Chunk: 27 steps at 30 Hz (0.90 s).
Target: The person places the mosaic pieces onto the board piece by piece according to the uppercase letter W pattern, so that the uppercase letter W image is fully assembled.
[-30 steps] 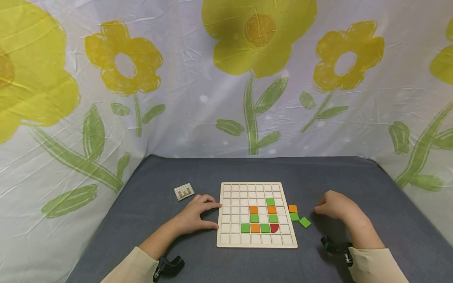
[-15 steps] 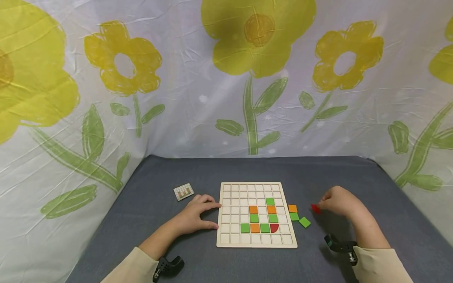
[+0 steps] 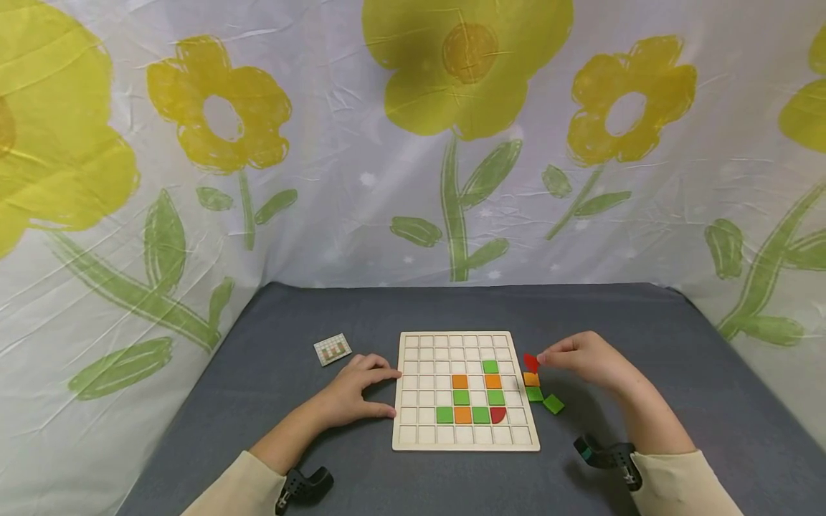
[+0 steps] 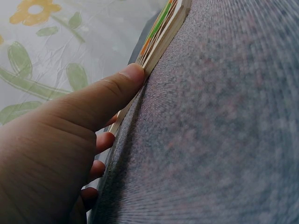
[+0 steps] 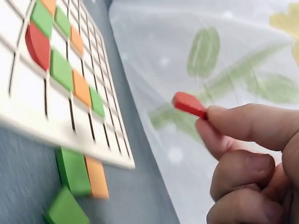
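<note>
A pale wooden grid board (image 3: pixel 427 433) lies on the dark cloth, with several green and orange square tiles and one red rounded tile (image 3: pixel 497 415) in its cells. My left hand (image 3: pixel 348 394) rests at the board's left edge, thumb and index fingertip touching it; in the left wrist view the thumb (image 4: pixel 107 95) presses the side. Between thumb and index finger, my right hand (image 3: pixel 590 362) pinches a red tile (image 5: pixel 188 103) with a curved side. That tile is held up just beyond the board's right edge, above the loose tiles in the head view.
Right of the board lie a loose orange tile (image 3: pixel 531 379), a green tile (image 3: pixel 533 394) and another green tile (image 3: pixel 553 405). A small card with a printed grid pattern (image 3: pixel 333 350) lies at the back left. A flower-printed curtain (image 3: pixel 348 179) hangs behind the table.
My right hand has picked the red tile up from the cloth at the right and carried it left to the board's right edge. My left hand stays at the board.
</note>
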Motion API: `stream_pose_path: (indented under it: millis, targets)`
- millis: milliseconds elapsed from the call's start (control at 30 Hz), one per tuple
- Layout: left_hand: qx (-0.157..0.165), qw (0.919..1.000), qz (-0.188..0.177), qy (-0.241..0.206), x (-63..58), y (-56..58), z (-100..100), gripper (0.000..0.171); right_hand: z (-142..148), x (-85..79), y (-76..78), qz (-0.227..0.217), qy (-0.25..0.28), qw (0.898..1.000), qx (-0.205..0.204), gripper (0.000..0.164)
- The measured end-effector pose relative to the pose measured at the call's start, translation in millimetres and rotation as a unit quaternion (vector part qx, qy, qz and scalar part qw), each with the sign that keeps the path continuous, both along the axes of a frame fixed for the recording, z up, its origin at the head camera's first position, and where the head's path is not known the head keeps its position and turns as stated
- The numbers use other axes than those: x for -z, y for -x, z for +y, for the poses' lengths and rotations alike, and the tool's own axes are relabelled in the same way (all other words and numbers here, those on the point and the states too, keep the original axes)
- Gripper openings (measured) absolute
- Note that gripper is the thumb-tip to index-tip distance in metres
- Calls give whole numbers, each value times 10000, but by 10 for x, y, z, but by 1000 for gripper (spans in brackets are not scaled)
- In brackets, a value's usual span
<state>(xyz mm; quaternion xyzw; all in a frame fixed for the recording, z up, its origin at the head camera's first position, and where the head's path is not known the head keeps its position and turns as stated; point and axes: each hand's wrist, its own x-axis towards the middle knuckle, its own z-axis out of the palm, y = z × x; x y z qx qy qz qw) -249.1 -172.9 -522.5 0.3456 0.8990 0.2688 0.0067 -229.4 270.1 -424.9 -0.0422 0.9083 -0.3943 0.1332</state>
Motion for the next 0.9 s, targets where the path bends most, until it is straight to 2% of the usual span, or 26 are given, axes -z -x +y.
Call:
stream_pose_path:
  millis: [200,333,633,900]
  targets:
    - [16,10000,44,-51,5,2,-9,66,-266,-43,-32,-156,572,9982,71,28]
    - [27,10000,66,-33,14,9,-12,66,-416,-71,-72,-108,732,9973,-21,25]
    - [9,10000,7,-50,21,10,-12,67,-620,-11,-83,-242,1294,9909,-287,19]
    - [-25,10000,-25,-25,27,16,-10,67,-842,43,-102,-250,1362,9895,-416,19]
